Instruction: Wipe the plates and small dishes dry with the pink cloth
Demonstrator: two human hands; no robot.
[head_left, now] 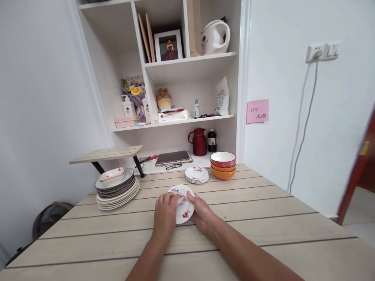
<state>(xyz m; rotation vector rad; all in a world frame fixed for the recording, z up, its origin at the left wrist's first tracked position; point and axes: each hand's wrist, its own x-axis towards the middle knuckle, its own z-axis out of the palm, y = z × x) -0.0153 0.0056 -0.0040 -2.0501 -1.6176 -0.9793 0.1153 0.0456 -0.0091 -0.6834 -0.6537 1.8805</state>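
A person's two bare forearms (237,238) are reaching over the near planks of a pale wooden tabletop (96,249), framing a small white floral plate (182,216) that is lying between the hands. The left hand (165,212) is bending its fingers closely together over what appears to be a crumpled cloth (181,198), pressing it to the plate's face; the thumb is hiding from view. The right hand (202,210) is clasping the right-hand rim, its thumb lying on top, the fingers beneath mostly out of sight. Good wiping here is probably depending on a firm hold at the rim, light and even pressure through the cloth, and a slow turn so that the whole face, edge included, is meeting the fabric; smooth glaze is likely favoring a sure thumb.

Beyond, a tall stack of mixed plates (117,193) is standing to the left, bearing a pink dish (111,174), while a short stack of small plates (197,178) is sitting near a stack of bowls (223,171). A wood-topped riser (108,153) is standing behind the tall stack. Farther back, a white shelf unit (190,59) is holding a red jug (199,142), and a pink note (258,111) is clinging to the wall, below and left of a socket (315,52).
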